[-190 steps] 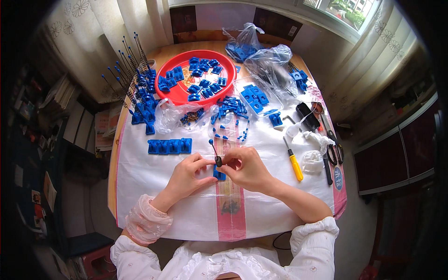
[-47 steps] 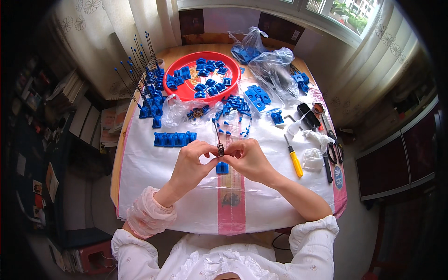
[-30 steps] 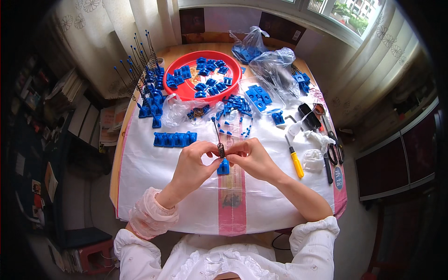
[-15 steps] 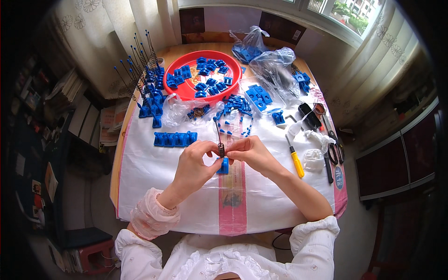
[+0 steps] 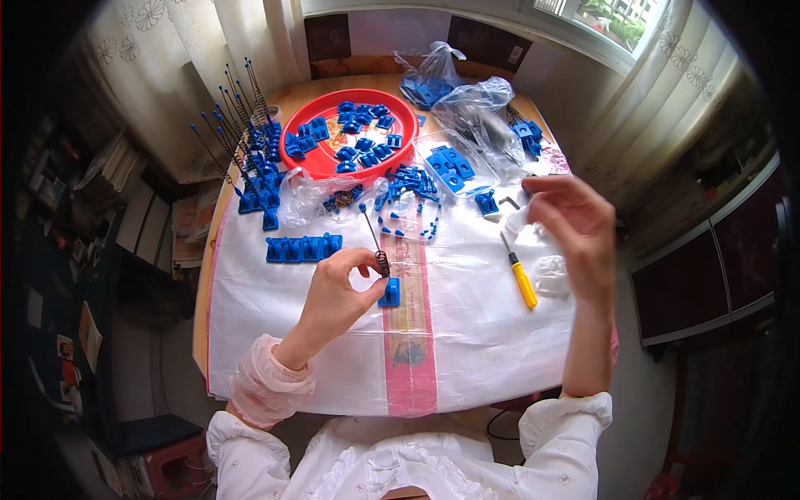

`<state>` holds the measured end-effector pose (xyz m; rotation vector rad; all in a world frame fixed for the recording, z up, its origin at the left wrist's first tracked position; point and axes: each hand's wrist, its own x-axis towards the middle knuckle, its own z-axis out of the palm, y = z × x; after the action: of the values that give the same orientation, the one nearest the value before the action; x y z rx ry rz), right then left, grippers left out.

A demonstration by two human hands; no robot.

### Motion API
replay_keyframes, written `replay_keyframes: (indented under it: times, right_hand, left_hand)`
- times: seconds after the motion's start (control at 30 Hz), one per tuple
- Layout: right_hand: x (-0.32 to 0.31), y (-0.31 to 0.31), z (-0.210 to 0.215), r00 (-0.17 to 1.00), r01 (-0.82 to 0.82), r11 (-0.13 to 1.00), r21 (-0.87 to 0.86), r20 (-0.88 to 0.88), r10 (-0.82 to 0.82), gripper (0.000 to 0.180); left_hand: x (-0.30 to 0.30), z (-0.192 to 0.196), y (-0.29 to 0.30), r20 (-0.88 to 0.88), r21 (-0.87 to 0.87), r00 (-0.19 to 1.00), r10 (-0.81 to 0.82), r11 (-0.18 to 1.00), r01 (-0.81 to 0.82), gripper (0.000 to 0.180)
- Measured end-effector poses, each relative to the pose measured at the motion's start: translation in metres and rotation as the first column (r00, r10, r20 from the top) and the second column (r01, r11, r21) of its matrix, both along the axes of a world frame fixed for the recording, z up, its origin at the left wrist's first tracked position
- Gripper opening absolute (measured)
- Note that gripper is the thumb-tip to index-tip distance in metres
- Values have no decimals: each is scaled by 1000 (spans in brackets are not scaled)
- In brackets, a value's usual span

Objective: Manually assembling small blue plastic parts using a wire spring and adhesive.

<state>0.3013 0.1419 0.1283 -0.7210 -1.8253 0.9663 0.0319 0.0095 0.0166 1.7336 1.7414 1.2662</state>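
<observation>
My left hand [image 5: 333, 290] pinches a black coil spring [image 5: 382, 264] between thumb and fingers. The spring stands slightly tilted on a small blue plastic base [image 5: 389, 292], and a thin black rod with a blue tip [image 5: 363, 207] rises from it. My right hand [image 5: 577, 229] is raised over the right side of the table, smeared by motion, close to the tools there; whether it holds anything does not show. Below it lie a yellow-handled screwdriver [image 5: 522, 282] and a crumpled white wrap [image 5: 551, 277].
A red round tray [image 5: 292, 161] with blue parts stands at the back. Finished-looking spring pieces [image 5: 258, 179] crowd the left, near a row of blue bases [image 5: 304, 247]. Small blue tips [image 5: 433, 223], a clear box [image 5: 492, 177] and plastic bags [image 5: 475, 108] lie further back.
My right hand has left the spring and swung up and to the right over the tools. My left hand still grips the spring, almost in place.
</observation>
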Motion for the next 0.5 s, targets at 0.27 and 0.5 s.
replay_keyframes:
  times: [0.27, 0.5]
  right_hand:
    - [84, 43, -78, 943, 301, 948, -100, 182, -279, 24]
    - [60, 63, -134, 866, 351, 936, 38, 366, -340, 52]
  left_hand:
    - [-3, -7, -1, -15, 38, 1000, -2, 999, 3, 21]
    - [-4, -12, -1, 3, 43, 1000, 2, 999, -2, 19]
